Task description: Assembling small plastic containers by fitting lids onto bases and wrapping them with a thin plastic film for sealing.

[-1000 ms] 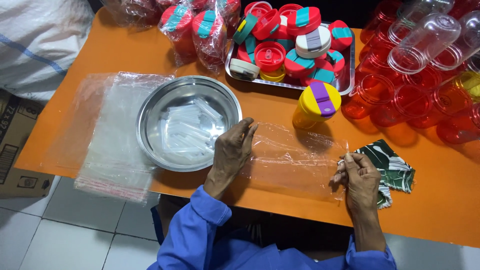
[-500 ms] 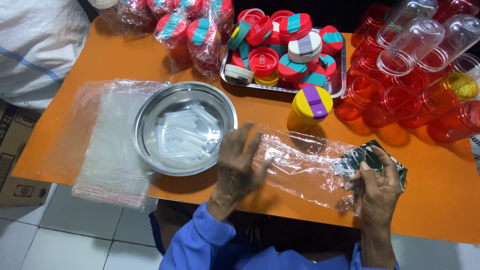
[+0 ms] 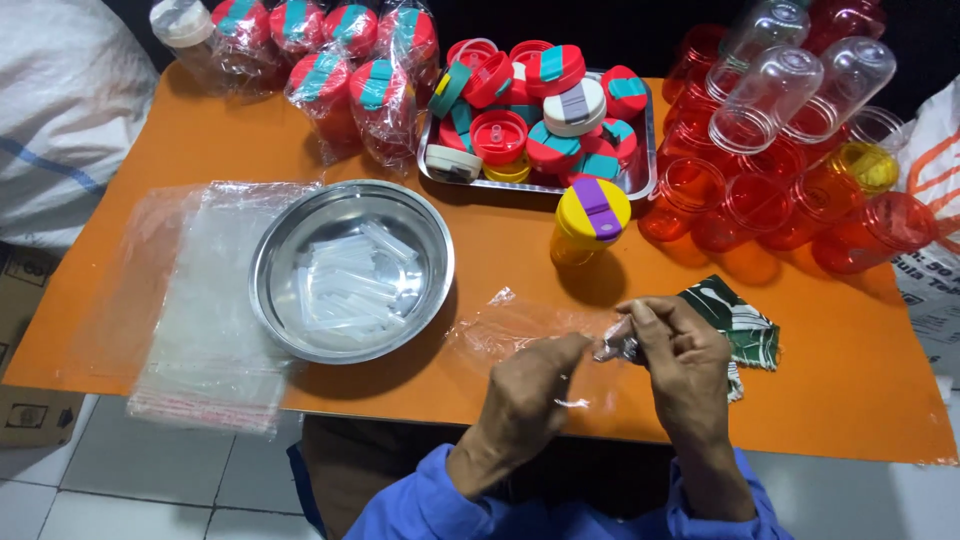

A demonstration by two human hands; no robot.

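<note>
Both hands grip a clear plastic bag [image 3: 520,325] lying on the orange surface [image 3: 200,150] just right of the steel bowl [image 3: 350,270]; left hand [image 3: 530,385] pins its middle; right hand [image 3: 675,350] pinches its end; a yellow-lidded bottle [image 3: 590,220] stands beyond.

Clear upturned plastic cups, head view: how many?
2, maybe more hidden. Both clear plastic cups lie on the red cup stack at top right: one left, one right of it.

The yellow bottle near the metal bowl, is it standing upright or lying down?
Upright. The yellow bottle stands on the orange table, its yellow and purple lid on top, facing the camera.
</note>
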